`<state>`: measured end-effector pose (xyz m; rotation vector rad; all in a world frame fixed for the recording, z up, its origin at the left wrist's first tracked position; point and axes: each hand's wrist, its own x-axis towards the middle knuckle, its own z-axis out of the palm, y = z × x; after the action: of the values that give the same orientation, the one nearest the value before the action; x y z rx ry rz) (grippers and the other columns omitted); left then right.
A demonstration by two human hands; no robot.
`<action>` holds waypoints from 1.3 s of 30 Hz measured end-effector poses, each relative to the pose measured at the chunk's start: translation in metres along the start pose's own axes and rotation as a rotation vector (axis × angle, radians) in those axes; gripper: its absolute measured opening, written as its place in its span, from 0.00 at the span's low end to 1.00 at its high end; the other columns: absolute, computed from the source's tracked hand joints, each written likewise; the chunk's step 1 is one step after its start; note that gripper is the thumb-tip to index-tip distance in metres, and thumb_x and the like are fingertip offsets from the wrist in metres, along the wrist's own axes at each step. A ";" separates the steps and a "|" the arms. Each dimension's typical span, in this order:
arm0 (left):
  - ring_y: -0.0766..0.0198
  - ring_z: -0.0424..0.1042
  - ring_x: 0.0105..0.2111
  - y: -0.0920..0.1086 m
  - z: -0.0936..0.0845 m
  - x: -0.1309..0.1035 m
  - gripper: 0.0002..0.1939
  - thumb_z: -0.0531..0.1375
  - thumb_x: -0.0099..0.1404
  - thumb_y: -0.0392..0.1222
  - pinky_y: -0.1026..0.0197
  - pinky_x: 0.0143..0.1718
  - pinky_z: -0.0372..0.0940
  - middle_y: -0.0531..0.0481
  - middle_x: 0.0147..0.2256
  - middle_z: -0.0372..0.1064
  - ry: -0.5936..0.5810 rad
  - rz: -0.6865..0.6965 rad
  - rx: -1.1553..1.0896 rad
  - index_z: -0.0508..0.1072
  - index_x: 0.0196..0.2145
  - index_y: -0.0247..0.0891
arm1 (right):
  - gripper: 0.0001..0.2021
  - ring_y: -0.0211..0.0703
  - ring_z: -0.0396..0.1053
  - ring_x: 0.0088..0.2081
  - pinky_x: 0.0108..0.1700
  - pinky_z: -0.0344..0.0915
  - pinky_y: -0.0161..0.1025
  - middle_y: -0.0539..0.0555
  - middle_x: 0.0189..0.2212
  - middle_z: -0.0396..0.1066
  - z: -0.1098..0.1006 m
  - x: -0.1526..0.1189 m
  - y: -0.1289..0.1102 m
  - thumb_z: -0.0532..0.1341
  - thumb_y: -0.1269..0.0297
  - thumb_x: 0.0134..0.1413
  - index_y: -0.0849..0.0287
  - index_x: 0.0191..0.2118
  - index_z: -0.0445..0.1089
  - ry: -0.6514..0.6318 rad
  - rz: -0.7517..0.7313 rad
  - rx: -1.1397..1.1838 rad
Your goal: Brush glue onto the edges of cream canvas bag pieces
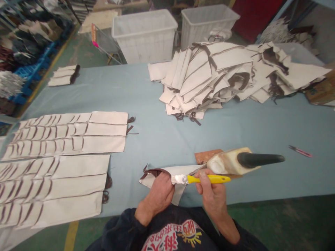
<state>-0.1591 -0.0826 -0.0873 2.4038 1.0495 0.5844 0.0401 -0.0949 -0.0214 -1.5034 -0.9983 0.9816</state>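
My right hand is closed round the yellow handle of a brush. The brush's whitish bristles point left, close to the fingers of my left hand. Those fingers grip a cream fabric piece with a dark brown edge, which lies on the table near my body. Just beyond my right hand stands a cream container with a black handle, partly on a brown board. What the bristles touch is too small to tell.
A big heap of cream pieces covers the table's far right. Overlapping rows lie at left, with a small stack behind. Pink-handled snips rest at right. White bins stand beyond the far edge.
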 end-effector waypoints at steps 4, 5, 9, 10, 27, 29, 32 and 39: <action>0.51 0.73 0.48 0.002 -0.005 0.003 0.20 0.48 0.72 0.29 0.47 0.52 0.72 0.38 0.47 0.76 0.017 0.014 -0.078 0.73 0.54 0.35 | 0.20 0.35 0.55 0.16 0.18 0.53 0.33 0.44 0.15 0.57 -0.005 -0.008 0.006 0.58 0.48 0.71 0.56 0.30 0.70 -0.084 -0.056 -0.087; 0.50 0.73 0.51 0.002 -0.007 0.004 0.21 0.48 0.72 0.30 0.46 0.54 0.72 0.37 0.49 0.75 0.023 0.019 -0.097 0.72 0.56 0.36 | 0.20 0.35 0.55 0.16 0.17 0.51 0.33 0.43 0.15 0.57 -0.006 -0.008 0.005 0.58 0.49 0.71 0.56 0.30 0.70 -0.093 -0.068 -0.094; 0.49 0.71 0.60 0.001 -0.011 0.006 0.25 0.48 0.72 0.29 0.42 0.62 0.68 0.36 0.56 0.73 0.031 0.036 -0.112 0.67 0.64 0.36 | 0.20 0.34 0.54 0.15 0.16 0.50 0.32 0.43 0.15 0.56 -0.006 -0.002 -0.004 0.58 0.50 0.72 0.56 0.30 0.69 0.055 -0.124 -0.030; 0.49 0.71 0.60 0.001 -0.011 0.006 0.26 0.48 0.72 0.29 0.42 0.63 0.69 0.36 0.56 0.73 0.034 0.036 -0.108 0.67 0.64 0.36 | 0.20 0.34 0.55 0.15 0.16 0.51 0.32 0.43 0.15 0.57 -0.005 -0.002 -0.005 0.57 0.50 0.72 0.56 0.30 0.69 0.083 -0.134 -0.021; 0.48 0.72 0.59 0.002 -0.012 0.010 0.28 0.49 0.71 0.27 0.41 0.62 0.71 0.35 0.55 0.75 0.143 0.039 -0.048 0.68 0.65 0.34 | 0.20 0.35 0.56 0.18 0.18 0.53 0.33 0.46 0.18 0.60 -0.002 0.009 -0.003 0.60 0.48 0.69 0.56 0.29 0.70 0.062 -0.088 -0.070; 0.49 0.72 0.59 0.002 -0.013 0.010 0.28 0.49 0.71 0.27 0.42 0.62 0.71 0.35 0.55 0.75 0.156 0.037 -0.049 0.68 0.65 0.34 | 0.20 0.35 0.55 0.17 0.17 0.52 0.32 0.45 0.18 0.60 0.000 0.007 -0.006 0.59 0.48 0.69 0.56 0.29 0.70 0.084 -0.098 -0.027; 0.49 0.72 0.60 0.003 -0.013 0.010 0.28 0.49 0.71 0.27 0.42 0.63 0.71 0.35 0.56 0.75 0.155 0.040 -0.072 0.66 0.66 0.35 | 0.21 0.34 0.53 0.17 0.17 0.50 0.33 0.44 0.17 0.57 0.004 0.007 -0.009 0.59 0.47 0.70 0.56 0.29 0.69 0.014 -0.106 -0.034; 0.47 0.70 0.63 0.003 -0.013 0.007 0.32 0.49 0.70 0.27 0.37 0.63 0.70 0.35 0.59 0.72 0.121 0.019 -0.076 0.61 0.70 0.38 | 0.18 0.39 0.64 0.20 0.24 0.62 0.35 0.47 0.19 0.66 -0.010 0.017 -0.007 0.55 0.53 0.73 0.56 0.33 0.72 0.109 -0.244 -0.215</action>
<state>-0.1597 -0.0758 -0.0737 2.3389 1.0354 0.7706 0.0546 -0.0817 -0.0147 -1.5477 -1.2048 0.6294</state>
